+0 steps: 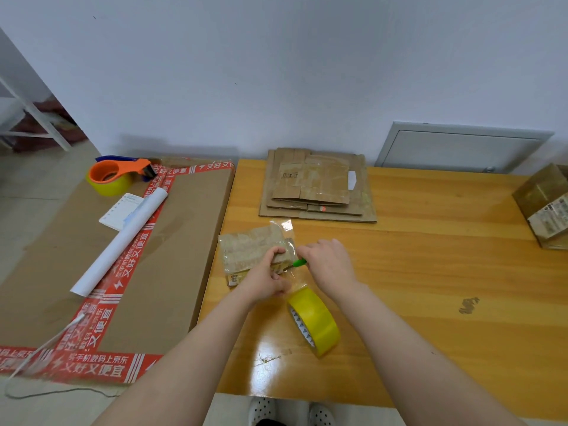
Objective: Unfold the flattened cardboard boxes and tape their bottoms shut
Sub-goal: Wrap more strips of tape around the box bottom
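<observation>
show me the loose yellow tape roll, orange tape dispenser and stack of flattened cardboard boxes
loose yellow tape roll (pixel 322 318), head view, outer band
orange tape dispenser (pixel 130 168), head view, orange arm
stack of flattened cardboard boxes (pixel 319 186), head view, top box

The right hand (pixel 329 265) is hiding most of the green tool (pixel 299 262), so its kind is not showing. The left hand (pixel 264 281) is covering the small box's (pixel 249 250) near corner. The picture's edge is cutting off the taped box (pixel 547 204) at the bench's right edge, and its label print is coming out too small to read.

White paper roll (pixel 120 244) touching notepad (pixel 118 212), grey wall hatch (pixel 461 149), white shelf frame (pixel 37 115)
</observation>
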